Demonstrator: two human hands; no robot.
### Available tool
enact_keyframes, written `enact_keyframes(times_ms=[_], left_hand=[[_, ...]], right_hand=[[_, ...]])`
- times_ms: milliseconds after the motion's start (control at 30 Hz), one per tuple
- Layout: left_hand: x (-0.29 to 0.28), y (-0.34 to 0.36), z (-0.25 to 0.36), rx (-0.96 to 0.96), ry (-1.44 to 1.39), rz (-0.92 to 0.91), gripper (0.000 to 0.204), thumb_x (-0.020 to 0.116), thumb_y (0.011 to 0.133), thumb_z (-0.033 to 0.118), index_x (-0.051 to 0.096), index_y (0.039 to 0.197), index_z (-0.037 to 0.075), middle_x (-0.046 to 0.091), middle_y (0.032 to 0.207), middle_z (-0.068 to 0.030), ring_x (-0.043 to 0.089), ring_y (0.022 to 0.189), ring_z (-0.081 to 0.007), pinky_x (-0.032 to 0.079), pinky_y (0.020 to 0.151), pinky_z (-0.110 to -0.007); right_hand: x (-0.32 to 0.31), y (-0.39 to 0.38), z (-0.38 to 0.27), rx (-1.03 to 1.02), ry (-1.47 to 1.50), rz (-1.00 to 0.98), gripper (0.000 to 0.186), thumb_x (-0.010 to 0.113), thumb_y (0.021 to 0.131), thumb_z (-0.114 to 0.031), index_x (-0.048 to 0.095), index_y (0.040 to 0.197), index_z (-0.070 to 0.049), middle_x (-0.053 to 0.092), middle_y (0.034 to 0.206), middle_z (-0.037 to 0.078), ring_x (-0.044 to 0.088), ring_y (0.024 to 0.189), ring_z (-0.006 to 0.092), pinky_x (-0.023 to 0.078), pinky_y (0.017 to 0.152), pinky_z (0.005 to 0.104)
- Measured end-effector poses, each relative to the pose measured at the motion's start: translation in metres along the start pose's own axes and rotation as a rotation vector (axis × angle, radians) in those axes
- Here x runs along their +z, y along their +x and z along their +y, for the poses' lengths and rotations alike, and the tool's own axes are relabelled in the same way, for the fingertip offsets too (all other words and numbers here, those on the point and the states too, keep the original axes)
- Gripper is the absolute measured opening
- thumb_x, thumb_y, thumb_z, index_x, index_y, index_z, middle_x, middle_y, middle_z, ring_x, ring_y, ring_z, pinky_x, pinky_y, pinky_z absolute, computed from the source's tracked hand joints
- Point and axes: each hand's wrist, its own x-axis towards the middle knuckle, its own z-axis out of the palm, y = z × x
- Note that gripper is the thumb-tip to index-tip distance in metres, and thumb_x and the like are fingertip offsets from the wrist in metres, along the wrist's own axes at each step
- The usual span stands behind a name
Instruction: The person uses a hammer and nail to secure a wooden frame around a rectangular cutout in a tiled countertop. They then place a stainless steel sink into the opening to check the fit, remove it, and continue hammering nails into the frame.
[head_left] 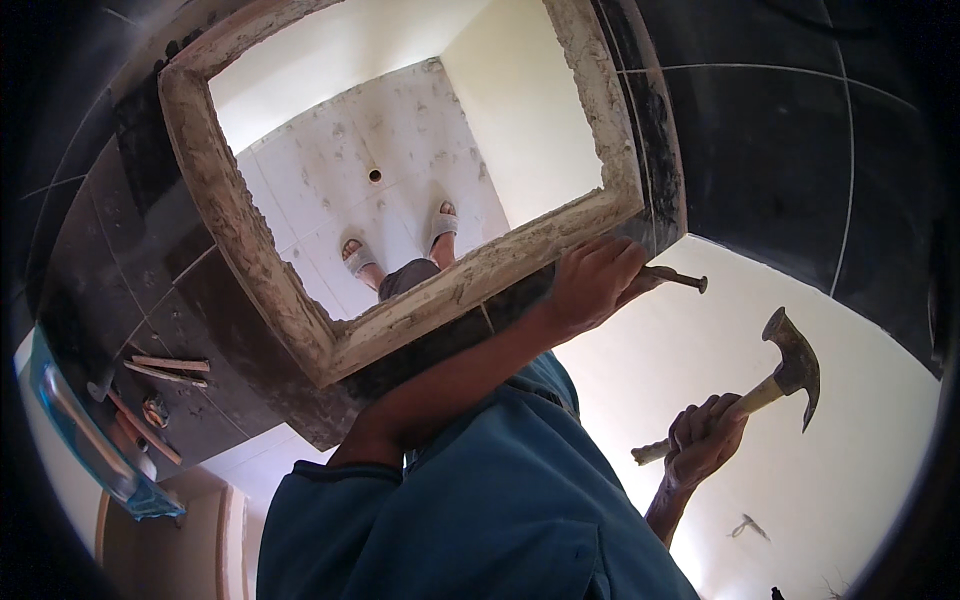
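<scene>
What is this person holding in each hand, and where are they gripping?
Left hand grips a metal chisel around its shaft; right hand holds a hammer low on its wooden handle.

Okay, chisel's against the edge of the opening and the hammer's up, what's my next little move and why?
Probably bring the hammer in your right hand down onto the chisel. Your left hand already holds the chisel at the rough mortar rim of the opening, its flat end faces the hammer, and there is a gap between them.

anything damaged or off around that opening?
Yes. The opening's frame is bare, rough, crumbly mortar with ragged edges against the dark tiles. Left hand holds a chisel at its corner; right hand grips a hammer.
</scene>
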Motion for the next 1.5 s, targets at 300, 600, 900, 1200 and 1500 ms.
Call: enact_keyframes(times_ms=[300,600,900,1200,1500], left_hand=[[-0.003,-0.003,-0.01,0.108,-0.062,-0.015,0.036,0.083,0.079,0.031,0.054,0.076,0.011,0.055,0.068,-0.0026,0.061,0.061,-0.0227,0.049,0.055,-0.039],[-0.005,-0.003,-0.013,0.074,-0.02,0.017,0.037,0.082,0.079,0.033,0.052,0.078,0.011,0.053,0.071,-0.0036,0.06,0.063,-0.0238,0.048,0.057,-0.039],[-0.001,-0.005,-0.014,0.078,-0.111,0.045,0.041,0.082,0.08,0.034,0.049,0.073,0.011,0.05,0.066,-0.0033,0.056,0.058,-0.023,0.046,0.053,-0.04],[-0.003,-0.006,-0.018,0.09,-0.057,0.063,0.04,0.081,0.082,0.036,0.049,0.073,0.012,0.049,0.066,-0.0023,0.056,0.06,-0.0224,0.047,0.058,-0.038],[-0.043,-0.016,0.002,0.035,0.127,0.097,0.047,0.085,0.079,0.04,0.048,0.067,0.014,0.05,0.062,-0.0006,0.058,0.058,-0.0173,0.047,0.054,-0.035]], right_hand=[[-0.002,0.005,-0.002,-0.28,0.228,0.08,0.037,0.042,0.109,-0.041,0.041,0.087,-0.011,0.032,0.062,-0.004,0.026,0.041,0.0041,0.023,0.035,0.0213],[0.001,0.004,-0.009,-0.237,0.065,-0.112,0.035,0.041,0.109,-0.039,0.039,0.086,-0.013,0.029,0.061,-0.002,0.022,0.04,0.0058,0.021,0.033,0.0234],[-0.009,-0.006,0.008,-0.27,-0.293,-0.204,0.034,0.041,0.109,-0.037,0.044,0.091,-0.009,0.036,0.06,-0.001,0.031,0.042,0.0082,0.028,0.037,0.0237],[0.02,-0.004,-0.001,-0.18,0.003,-0.016,0.035,0.045,0.109,-0.038,0.038,0.085,-0.013,0.027,0.058,-0.005,0.02,0.041,0.0032,0.019,0.034,0.0214],[0.015,0.018,0.0,-0.017,0.076,-0.059,0.037,0.045,0.109,-0.039,0.038,0.085,-0.012,0.032,0.059,-0.004,0.024,0.039,0.0032,0.021,0.03,0.0211]])
